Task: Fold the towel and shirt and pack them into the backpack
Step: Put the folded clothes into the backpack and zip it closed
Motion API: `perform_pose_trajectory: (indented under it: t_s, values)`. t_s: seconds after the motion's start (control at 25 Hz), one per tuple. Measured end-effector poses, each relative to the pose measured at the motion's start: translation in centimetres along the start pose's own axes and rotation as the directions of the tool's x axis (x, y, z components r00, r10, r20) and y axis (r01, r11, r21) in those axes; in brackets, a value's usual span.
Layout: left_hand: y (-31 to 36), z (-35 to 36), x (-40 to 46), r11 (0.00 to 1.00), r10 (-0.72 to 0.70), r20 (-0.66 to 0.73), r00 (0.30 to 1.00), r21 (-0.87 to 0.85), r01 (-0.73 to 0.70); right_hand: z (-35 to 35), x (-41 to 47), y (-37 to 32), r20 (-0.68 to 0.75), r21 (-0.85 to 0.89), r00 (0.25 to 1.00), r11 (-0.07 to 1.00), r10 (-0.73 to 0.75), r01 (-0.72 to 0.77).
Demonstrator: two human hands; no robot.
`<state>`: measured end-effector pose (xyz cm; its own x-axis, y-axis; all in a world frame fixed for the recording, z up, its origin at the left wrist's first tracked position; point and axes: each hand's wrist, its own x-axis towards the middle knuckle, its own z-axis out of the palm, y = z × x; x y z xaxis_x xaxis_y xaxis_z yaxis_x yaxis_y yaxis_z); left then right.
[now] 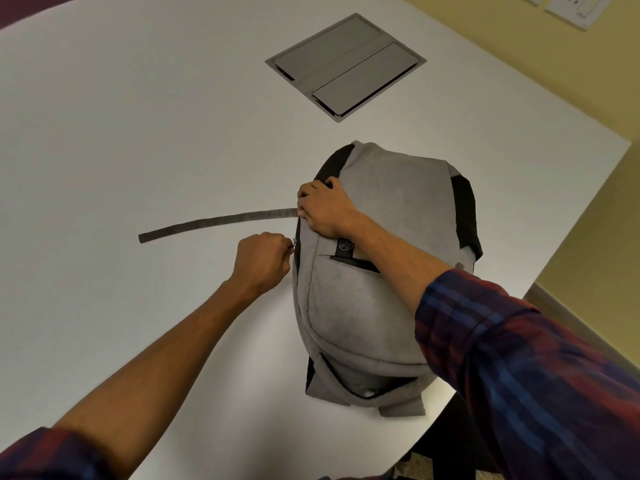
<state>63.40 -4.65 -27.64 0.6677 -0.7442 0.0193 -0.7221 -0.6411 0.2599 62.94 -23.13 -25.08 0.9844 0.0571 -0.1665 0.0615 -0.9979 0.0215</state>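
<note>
A grey backpack with black side panels lies on the white table, bulging and closed along its visible seams. My left hand pinches the small metal zipper pull at the bag's left edge. My right hand grips the bag's fabric on its left side, just above the zipper. A grey strap trails from the bag leftward across the table. No towel or shirt shows outside the bag.
A grey metal cable hatch is set into the table beyond the bag. The table's edge runs close to the bag's right side, with a yellow wall past it. Wall sockets sit at the top right.
</note>
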Motion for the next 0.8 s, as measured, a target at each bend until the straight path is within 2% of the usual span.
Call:
perform_pose_trajectory:
  t_s: [0.24, 0.32, 0.4, 0.44, 0.52, 0.6, 0.68, 0.8]
  values:
    - [2.8, -1.6, -7.4, 0.989, 0.123, 0.07, 0.99, 0.078, -0.129, -0.3, 0.7, 1.3, 0.034, -0.011, 0.985, 0.986, 0.169, -0.169]
    - [4.5, -1.5, -10.6, 0.989, 0.135, 0.109, 0.985, 0.05, -0.141, -1.0, 0.5, 1.3, 0.035, 0.009, 0.976, 0.976, 0.216, -0.217]
    - [5.5, -1.0, -13.0, 0.995, 0.101, 0.105, 0.989, -0.018, -0.099, -1.7, 0.0, 0.0, 0.12, 0.05, 0.985, 0.99, 0.125, -0.132]
    - [5.7, -0.8, -13.7, 0.997, 0.058, 0.092, 0.994, -0.051, -0.054, -1.9, -0.5, -1.0, 0.217, 0.082, 0.975, 0.995, 0.038, -0.057]
    - [5.9, -0.6, -14.5, 0.995, -0.044, 0.062, 0.997, -0.092, 0.05, -1.9, -2.2, -3.5, 0.424, 0.121, 0.898, 0.99, -0.116, 0.071]
    - [6.2, -0.6, -15.0, 0.988, -0.091, 0.038, 0.995, -0.122, 0.095, -1.9, -4.1, -5.2, 0.526, 0.114, 0.827, 0.98, -0.199, 0.163]
    - [6.9, -0.4, -15.5, 0.983, -0.093, 0.03, 0.995, -0.156, 0.097, -2.2, -5.5, -5.9, 0.55, 0.052, 0.813, 0.979, -0.191, 0.195]
    - [9.3, -0.1, -15.9, 0.991, -0.006, 0.09, 0.996, -0.136, 0.019, -2.1, -6.4, -6.6, 0.43, -0.088, 0.881, 0.962, -0.198, 0.259]
